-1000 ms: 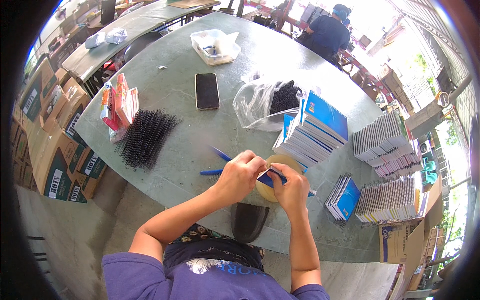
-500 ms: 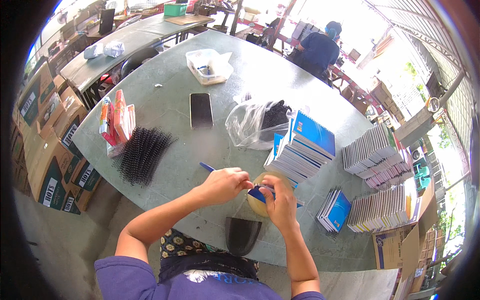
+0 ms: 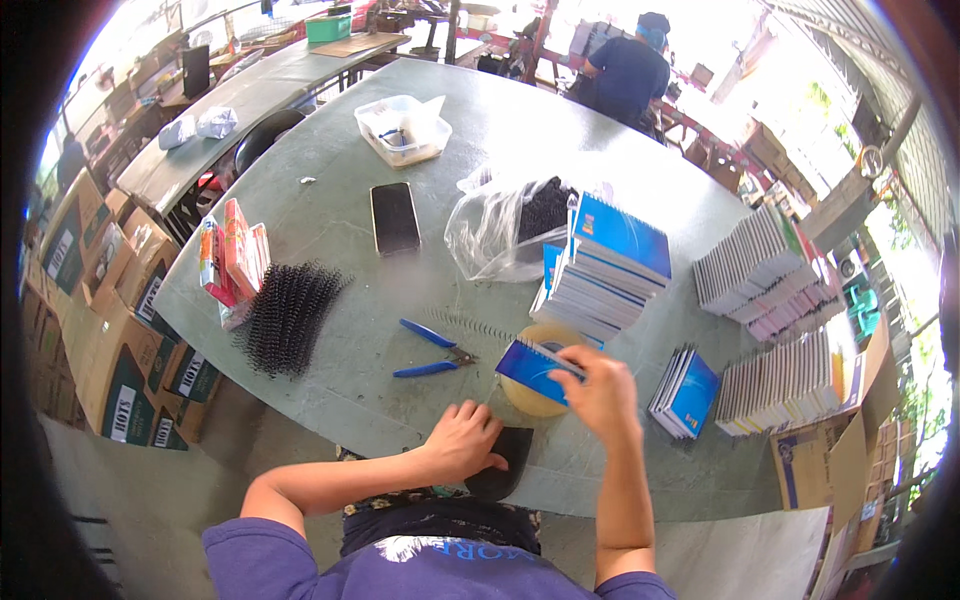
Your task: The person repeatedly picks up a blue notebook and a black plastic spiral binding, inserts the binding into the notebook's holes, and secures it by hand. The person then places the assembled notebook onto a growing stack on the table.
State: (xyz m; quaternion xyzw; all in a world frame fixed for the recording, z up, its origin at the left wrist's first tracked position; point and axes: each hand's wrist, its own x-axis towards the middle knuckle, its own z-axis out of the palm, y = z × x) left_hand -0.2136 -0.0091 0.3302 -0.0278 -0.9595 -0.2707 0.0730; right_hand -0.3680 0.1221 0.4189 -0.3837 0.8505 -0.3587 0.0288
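Note:
My right hand [image 3: 603, 398] pinches the right end of a small blue notebook [image 3: 530, 372] between thumb and fingers. A dark spiral coil [image 3: 470, 322] trails out leftward from the notebook's far edge. Beneath the notebook is a round tan disc [image 3: 545, 402], partly covered. Close to the near table edge, my left hand [image 3: 463, 442] is empty with its fingers apart, its thumb by a dark curved pad [image 3: 512, 458]. Blue-handled pliers [image 3: 435, 357] lie with spread handles beyond my left hand.
Stacked blue notebooks [image 3: 610, 265] rise behind the disc, near a plastic bag of black coils [image 3: 505, 225]. More spiral notebooks [image 3: 775, 385] stand at right. Black coils [image 3: 293, 315], a phone [image 3: 396, 219] and a clear tub [image 3: 402, 132] occupy the left and far table.
My left hand has left the notebook, released the pliers onto the table and drawn back toward the near edge. My right hand has shifted right, still gripping the notebook.

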